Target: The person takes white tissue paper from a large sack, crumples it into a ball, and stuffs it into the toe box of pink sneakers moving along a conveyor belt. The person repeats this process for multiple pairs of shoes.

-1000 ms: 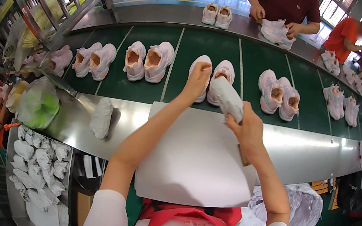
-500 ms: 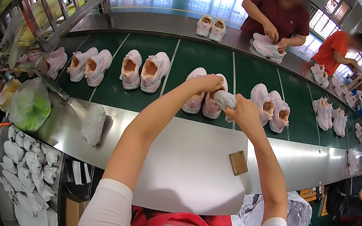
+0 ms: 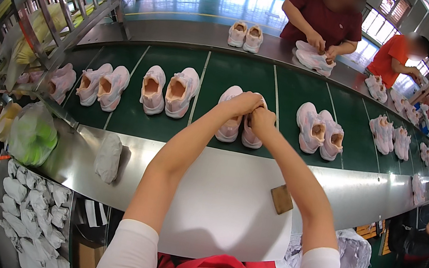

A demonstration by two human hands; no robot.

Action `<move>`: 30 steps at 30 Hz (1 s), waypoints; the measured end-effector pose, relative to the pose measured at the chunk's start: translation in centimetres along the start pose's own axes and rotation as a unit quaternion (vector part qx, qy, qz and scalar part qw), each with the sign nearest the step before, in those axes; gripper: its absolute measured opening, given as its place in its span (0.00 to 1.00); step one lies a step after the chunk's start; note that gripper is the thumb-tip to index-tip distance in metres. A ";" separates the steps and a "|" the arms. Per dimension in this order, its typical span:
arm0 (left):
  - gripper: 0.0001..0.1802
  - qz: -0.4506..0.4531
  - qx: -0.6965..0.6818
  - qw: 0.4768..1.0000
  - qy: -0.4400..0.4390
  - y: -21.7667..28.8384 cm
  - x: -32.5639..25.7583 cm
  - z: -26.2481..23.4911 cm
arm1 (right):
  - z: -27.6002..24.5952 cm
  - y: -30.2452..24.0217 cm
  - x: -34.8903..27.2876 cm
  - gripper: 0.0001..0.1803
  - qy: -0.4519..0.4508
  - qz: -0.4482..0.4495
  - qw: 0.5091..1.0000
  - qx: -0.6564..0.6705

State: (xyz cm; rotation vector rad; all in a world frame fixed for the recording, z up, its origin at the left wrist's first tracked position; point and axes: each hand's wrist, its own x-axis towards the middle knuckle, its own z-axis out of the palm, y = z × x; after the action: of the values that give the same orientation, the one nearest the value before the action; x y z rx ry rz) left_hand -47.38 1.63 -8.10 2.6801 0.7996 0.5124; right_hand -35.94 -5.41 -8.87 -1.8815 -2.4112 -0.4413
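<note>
A pair of pale pink sneakers stands before me on the green conveyor belt [image 3: 295, 85], toes pointing away. My left hand [image 3: 246, 104] is closed at the top of the right sneaker [image 3: 251, 139], over its tongue. Close against it, my right hand [image 3: 262, 121] has its fingers curled down at the same sneaker's opening. Both hands cover that opening, and whatever the right fingers hold is hidden. Beside it, the left sneaker [image 3: 228, 132] is partly covered by my left hand and wrist.
More sneaker pairs [image 3: 169, 91] line the belt. On the metal ledge are a white paper-wrapped wad [image 3: 108, 158], a brown block [image 3: 282, 200] and a bag with green contents [image 3: 34, 134]. A bin of paper wads [image 3: 34, 211] stands lower left. Across the belt, a person [image 3: 326, 21] handles a shoe.
My right hand has moved left and in beside my left hand. The white paper wad it held at the right sneaker's opening is now out of sight. A distant person in red has come into view.
</note>
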 end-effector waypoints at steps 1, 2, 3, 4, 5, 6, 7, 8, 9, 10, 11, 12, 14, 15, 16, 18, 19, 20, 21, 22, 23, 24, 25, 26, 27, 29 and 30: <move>0.13 -0.034 -0.030 0.999 -0.002 0.4 -0.5 0.0 | -1.3 0.0 0.1 0.11 -0.131 0.020 0.990 0.048; 0.13 -0.071 -0.058 0.996 -0.001 1.4 -1.1 -0.8 | -4.6 0.1 0.8 0.10 -0.258 0.035 0.961 0.095; 0.13 -0.105 -0.085 0.991 0.000 2.2 -1.6 -1.1 | -6.6 0.2 1.0 0.10 -0.379 0.052 0.914 0.137; 0.14 -0.091 -0.091 0.991 0.022 2.8 -1.1 -0.8 | -6.0 1.1 0.7 0.09 -0.326 0.010 0.942 0.082; 0.15 -0.077 -0.098 0.991 0.044 3.2 -0.5 -0.3 | -1.9 1.8 0.3 0.09 -0.171 -0.019 0.985 0.015; 0.17 -0.066 -0.102 0.991 0.062 3.1 -0.1 0.1 | -0.4 1.4 -0.1 0.09 -0.131 0.003 0.991 -0.029; 0.17 -0.062 -0.115 0.989 0.067 2.8 0.6 0.1 | 0.6 1.2 -0.1 0.10 -0.088 0.029 0.993 -0.072; 0.18 -0.055 -0.131 0.987 0.072 2.8 1.6 0.3 | 2.1 2.8 0.0 0.09 -0.040 0.027 0.997 -0.054; 0.19 -0.076 -0.148 0.983 0.072 1.3 0.2 1.1 | -0.4 2.0 0.0 0.10 -0.087 -0.008 0.996 -0.016; 0.18 -0.115 -0.169 0.979 -0.014 0.3 -0.3 0.1 | -3.6 1.7 -0.7 0.10 -0.162 0.011 0.980 0.118; 0.21 -0.102 -0.164 0.981 -0.034 -0.3 -0.5 0.1 | -5.9 2.7 -1.0 0.12 -0.229 0.035 0.943 0.240; 0.24 -0.086 -0.158 0.982 -0.048 -0.7 -0.4 0.1 | -6.4 4.3 -0.9 0.14 -0.216 0.069 0.941 0.252; 0.38 -0.129 -0.177 0.972 -0.084 -0.8 -0.2 0.5 | -7.3 5.5 -1.4 0.20 -0.119 0.110 0.948 0.275; 0.37 -0.119 -0.130 0.982 -0.064 0.1 0.1 0.9 | -6.7 6.0 -1.9 0.27 -0.080 0.098 0.965 0.230; 0.37 -0.109 -0.081 0.990 -0.043 1.1 0.6 1.2 | -5.3 6.5 -2.4 0.28 -0.049 0.055 0.970 0.232; 0.37 -0.113 -0.029 0.993 0.024 2.3 0.8 2.8 | -1.0 6.0 -2.6 0.29 0.002 0.034 0.971 0.236; 0.26 -0.091 0.006 0.993 0.079 3.6 0.9 3.4 | 1.4 6.0 -2.6 0.29 0.019 0.061 0.970 0.234; 0.19 -0.126 0.002 0.984 0.123 4.3 0.9 4.2 | 2.8 5.4 -2.2 0.21 0.078 0.049 0.984 0.155; 0.11 -0.160 0.002 0.973 0.169 4.6 1.3 4.9 | 3.8 4.9 -1.3 0.19 0.090 0.077 0.982 0.148; 0.09 -0.158 0.031 0.964 0.211 4.9 1.9 5.6 | 4.3 4.6 -0.5 0.16 0.103 0.108 0.979 0.139; 0.08 -0.159 0.063 0.953 0.252 4.5 2.0 6.2 | 4.4 4.0 0.1 0.14 0.114 0.136 0.975 0.134; 0.09 -0.179 0.095 0.949 0.241 4.9 1.9 6.1 | 4.6 3.9 -0.1 0.09 0.125 0.123 0.975 0.136; 0.09 -0.194 0.090 0.956 0.202 4.9 1.3 5.7 | 4.8 3.5 -0.3 0.09 0.128 0.111 0.975 0.141; 0.10 -0.210 0.086 0.960 0.163 4.9 0.6 5.3 | 4.9 3.0 -0.4 0.09 0.132 0.098 0.975 0.147; 0.10 -0.221 0.080 0.963 0.132 5.5 0.2 4.1 | 4.5 3.3 -0.4 0.09 0.142 0.085 0.976 0.145; 0.22 -0.148 0.059 0.973 0.168 8.1 -2.3 1.5 | 4.5 5.1 -0.5 0.15 0.091 0.106 0.978 0.157; 0.26 -0.106 0.045 0.964 0.241 10.9 -4.6 -1.1 | 4.3 6.0 -1.1 0.17 0.063 0.113 0.977 0.167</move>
State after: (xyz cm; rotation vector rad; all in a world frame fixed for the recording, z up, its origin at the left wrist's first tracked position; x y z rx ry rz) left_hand -46.36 -9.49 -4.16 2.5316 1.2481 1.1191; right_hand -29.33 -4.06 -12.05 -1.8800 -2.0089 -0.1265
